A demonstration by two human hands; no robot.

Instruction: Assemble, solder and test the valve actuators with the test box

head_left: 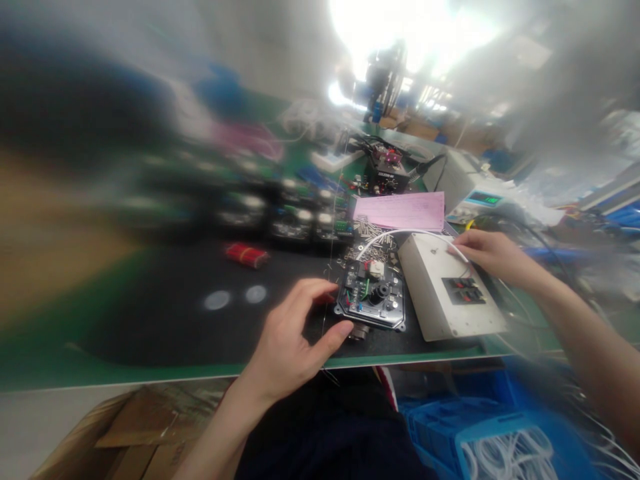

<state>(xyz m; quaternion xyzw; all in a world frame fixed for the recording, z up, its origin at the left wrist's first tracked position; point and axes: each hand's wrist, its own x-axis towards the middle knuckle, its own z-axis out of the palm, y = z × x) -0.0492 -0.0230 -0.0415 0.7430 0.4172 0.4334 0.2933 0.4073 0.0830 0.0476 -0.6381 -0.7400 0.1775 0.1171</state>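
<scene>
A black-framed circuit board unit (371, 297) with a round black knob-like part and a white connector is at the front of the black mat. At its left corner is my left hand (297, 327), thumb at the near edge and fingers along the left side, gripping it. A white cable (400, 231) arches from the unit's top over to the right. My right hand (493, 252) pinches that cable above a white box (430, 287) with a small toggle switch and red-and-black terminals. A metal connector (359, 331) shows under the unit's near edge.
Loose screws and standoffs (367, 237) lie behind the unit, by a pink paper sheet (400, 211). An instrument with a green display (484, 198) stands back right. Several boards (293, 223) and a red bundle (247, 255) are left. A blue crate (440, 427) sits below the table.
</scene>
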